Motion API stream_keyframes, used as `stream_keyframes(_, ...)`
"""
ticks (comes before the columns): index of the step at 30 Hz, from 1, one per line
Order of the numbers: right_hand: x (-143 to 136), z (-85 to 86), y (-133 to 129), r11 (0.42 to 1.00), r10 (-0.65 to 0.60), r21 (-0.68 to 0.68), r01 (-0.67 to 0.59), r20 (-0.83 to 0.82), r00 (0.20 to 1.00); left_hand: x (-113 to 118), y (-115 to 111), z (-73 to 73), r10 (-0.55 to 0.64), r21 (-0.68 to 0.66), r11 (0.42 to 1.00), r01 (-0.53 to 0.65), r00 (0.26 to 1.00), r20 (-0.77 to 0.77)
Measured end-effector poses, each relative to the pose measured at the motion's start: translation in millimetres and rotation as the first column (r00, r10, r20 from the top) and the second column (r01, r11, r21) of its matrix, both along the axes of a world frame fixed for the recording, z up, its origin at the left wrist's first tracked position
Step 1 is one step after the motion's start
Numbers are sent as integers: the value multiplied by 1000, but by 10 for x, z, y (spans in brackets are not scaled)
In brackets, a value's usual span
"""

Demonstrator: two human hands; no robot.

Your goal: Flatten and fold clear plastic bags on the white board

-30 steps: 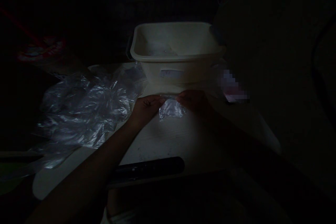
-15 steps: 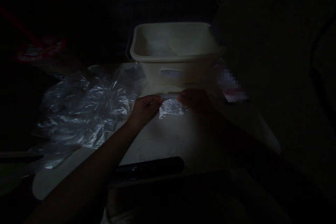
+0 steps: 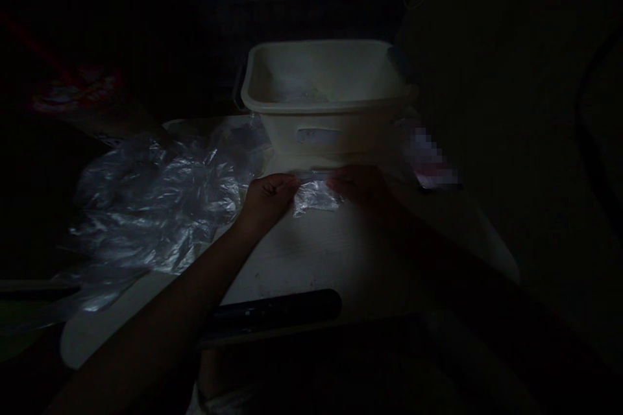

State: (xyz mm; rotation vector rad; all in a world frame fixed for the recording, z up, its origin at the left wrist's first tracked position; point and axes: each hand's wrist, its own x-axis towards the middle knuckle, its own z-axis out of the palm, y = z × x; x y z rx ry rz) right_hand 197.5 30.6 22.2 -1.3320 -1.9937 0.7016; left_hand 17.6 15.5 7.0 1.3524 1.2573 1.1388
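A small clear plastic bag (image 3: pixel 316 196) is stretched between my two hands, above the pale board in front of the tub. My left hand (image 3: pixel 269 193) pinches its upper left corner between thumb and fingers. At the upper right corner, my right hand (image 3: pixel 355 183) is closed on the bag too, though its fingers are dark and hard to make out. Along the top the plastic looks folded or rolled into a narrow band. The lower part hangs crinkled toward me. What the bag contains, if anything, cannot be made out.
A cream plastic tub (image 3: pixel 331 107) with something whitish inside stands behind my hands. Crumpled clear plastic bags (image 3: pixel 156 207) spread at the left. A dark, long object (image 3: pixel 282 310) lies along the board's (image 3: pixel 302 259) near edge. A partly blurred-out item (image 3: pixel 431 162) rests right of the tub.
Both hands and the small bag have shifted very slightly away from me. The bag's lower edge has rumpled a little; both hands keep their hold.
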Motion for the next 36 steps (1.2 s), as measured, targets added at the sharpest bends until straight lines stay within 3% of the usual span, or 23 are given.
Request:
stream_keyframes(8,-24,55,-5,998,-67,-7,68,34,997,8,-17,67,-90,-18,996,90,996,-8)
stream_keyframes(11,-7,48,2,998,-57,-4,57,24,998,22,-26,86,-71,-33,997,69,996,-62)
stream_keyframes(15,9,1,5,1000,22,14,-22,-6,1000,23,-27,69,-41,-49,998,39,998,-39)
stream_keyframes(25,6,10,15,999,5,48,-8,73,997,1,-19,37,-30,-48,998,30,1000,-6)
stream_keyframes(29,6,10,18,999,-19,45,16,58,998,-11,-7,17,-88,-65,994,92,995,48)
stream_keyframes(32,4,20,15,997,-44,61,40,68,997,-16,1,6,-143,-69,987,144,990,15)
stream_keyframes(36,10,13,16,999,-28,28,27,61,998,-9,-3,15,-118,-49,992,118,993,-9)
